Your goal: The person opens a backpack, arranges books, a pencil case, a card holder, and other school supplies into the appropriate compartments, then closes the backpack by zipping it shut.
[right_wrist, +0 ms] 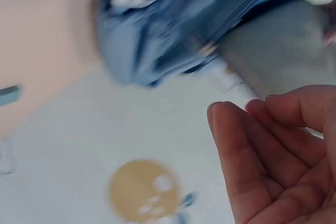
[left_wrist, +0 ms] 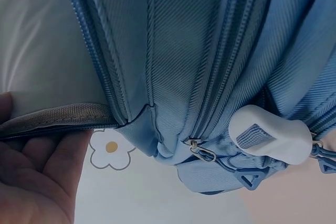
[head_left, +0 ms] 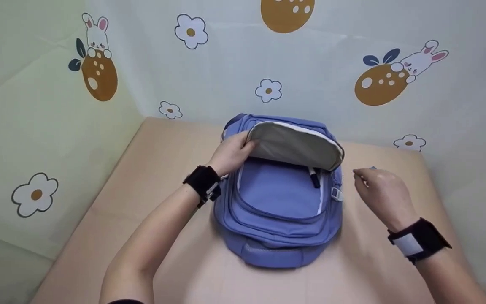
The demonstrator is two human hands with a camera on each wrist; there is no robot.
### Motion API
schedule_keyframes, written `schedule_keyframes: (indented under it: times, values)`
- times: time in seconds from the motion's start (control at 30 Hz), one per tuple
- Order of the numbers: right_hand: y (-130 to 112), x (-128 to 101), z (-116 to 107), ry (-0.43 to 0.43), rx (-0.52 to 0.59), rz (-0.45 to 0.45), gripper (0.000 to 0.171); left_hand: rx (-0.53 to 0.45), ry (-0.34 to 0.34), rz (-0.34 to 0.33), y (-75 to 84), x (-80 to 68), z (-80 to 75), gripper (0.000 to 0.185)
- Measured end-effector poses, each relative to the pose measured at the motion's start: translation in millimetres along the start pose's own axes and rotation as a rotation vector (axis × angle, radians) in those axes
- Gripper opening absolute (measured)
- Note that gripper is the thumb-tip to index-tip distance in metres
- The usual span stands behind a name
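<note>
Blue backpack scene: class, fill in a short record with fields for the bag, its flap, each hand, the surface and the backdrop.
Bag: blue backpack lying flat on the table, main compartment unzipped
Flap: grey-lined flap lifted open
Left hand: left hand grips the flap's edge
Right hand: right hand beside the bag, fingers loosely curled, holding nothing
Inside: a dark pen-like item at the opening
Surface: beige table
Backdrop: cloth with rabbits and flowers

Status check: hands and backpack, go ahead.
Left hand grips the lifted flap of the blue backpack. Right hand empty, fingers loosely curled, beside the bag. Black pen pokes from the opening.
</note>
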State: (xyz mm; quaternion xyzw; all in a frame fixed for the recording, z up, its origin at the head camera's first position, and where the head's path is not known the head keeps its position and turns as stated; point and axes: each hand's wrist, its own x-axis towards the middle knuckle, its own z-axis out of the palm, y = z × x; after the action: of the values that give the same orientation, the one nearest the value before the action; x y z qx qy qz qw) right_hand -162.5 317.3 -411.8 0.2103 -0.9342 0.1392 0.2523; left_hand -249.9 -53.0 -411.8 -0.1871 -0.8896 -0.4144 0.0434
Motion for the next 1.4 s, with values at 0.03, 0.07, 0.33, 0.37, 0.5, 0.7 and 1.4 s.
schedule_keyframes:
  times: [0.03,0.07,0.33,0.37,0.5,0.7,1.4]
  values:
    - [8.3,0.4,-1.1,-0.01,-0.004,0.034,0.016,0.0,0.002,-0.003,-0.5,-0.6,-0.5,0.018]
    - [16.7,0.9,-2.0,-0.027,-0.001,0.074,0.016,-0.002,0.002,-0.006,-0.9,-1.2,-0.8,0.019]
    - [92.3,5.5,11.9,-0.14,0.015,0.256,0.022,-0.015,-0.002,-0.021,-1.8,-2.9,-1.2,0.021]
    - [100.9,6.1,16.0,-0.145,0.007,0.259,0.022,-0.017,-0.001,-0.021,-1.5,-3.0,-1.1,0.022]
    - [126.8,5.2,33.2,-0.224,0.003,0.32,0.024,-0.023,-0.018,-0.023,-2.1,-2.6,1.0,0.023]
    - [144.1,1.8,55.9,-0.348,0.023,0.402,0.029,-0.025,-0.02,-0.024,-3.5,-2.1,2.8,0.023]
    - [161.4,-0.5,97.5,-0.388,-0.007,0.497,0.031,-0.019,-0.012,-0.035,-3.7,-2.0,0.3,0.024]
